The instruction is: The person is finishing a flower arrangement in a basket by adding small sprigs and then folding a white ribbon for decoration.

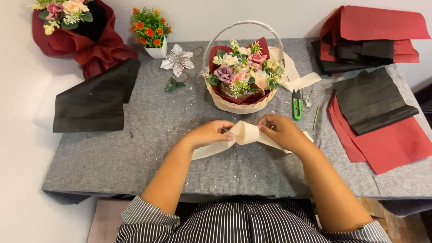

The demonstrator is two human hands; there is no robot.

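Observation:
A cream ribbon [245, 133] is folded into loops between both my hands above the grey table [135, 148]. My left hand [209, 133] pinches its left loop; one tail runs down-left under that wrist. My right hand [281, 131] pinches the right loop, with a tail end showing past it on the right. Just beyond the hands stands a cream woven basket [240, 105] with an arched handle, filled with pink, mauve and cream flowers in dark red paper. More cream ribbon [297, 78] trails from the basket's right side.
Green-handled snips [296, 107] lie right of the basket. Red and black paper sheets [378, 117] cover the right side, with a further stack [369, 38] at the back right. A black sheet [94, 101], a red-wrapped bouquet [76, 31], a small orange-flower pot [150, 31] and a silver flower [177, 60] sit on the left.

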